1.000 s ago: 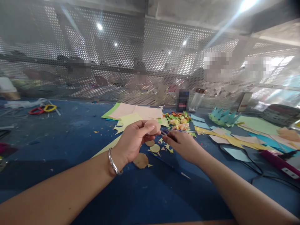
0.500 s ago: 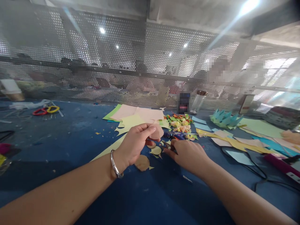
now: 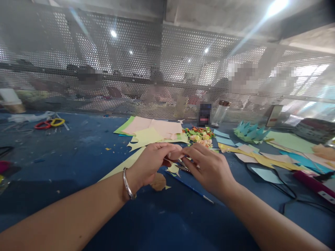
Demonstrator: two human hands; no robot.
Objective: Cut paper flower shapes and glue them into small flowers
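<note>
My left hand (image 3: pixel 153 157), a silver bangle at its wrist, pinches a round piece of pale pink paper (image 3: pixel 176 152) between thumb and fingers. My right hand (image 3: pixel 210 165) has its thumb and fingertips closed on the right edge of the same piece. Beneath them, partly covered by the right hand, lies a dark metal tool whose kind I cannot make out. Cut yellow scraps (image 3: pixel 173 168) are scattered beside it. A brown round disc (image 3: pixel 158 182) rests below my left hand. A thin blue stick with a pale tip (image 3: pixel 195 191) slants across the table under my right hand.
Paper sheets (image 3: pixel 162 126) and a heap of coloured cuttings (image 3: pixel 199 134) lie beyond my hands. Rightward are paper strips (image 3: pixel 251 153), a blue paper crown-like shape (image 3: pixel 250 132), a cable and a purple power strip (image 3: pixel 311 183). Scissors (image 3: pixel 49 123) sit far left; a bottle (image 3: pixel 222 113) stands behind.
My right hand has risen from the metal tool on the table and moved to the pink paper, gripping its right edge. My left hand stays almost in place with the paper.
</note>
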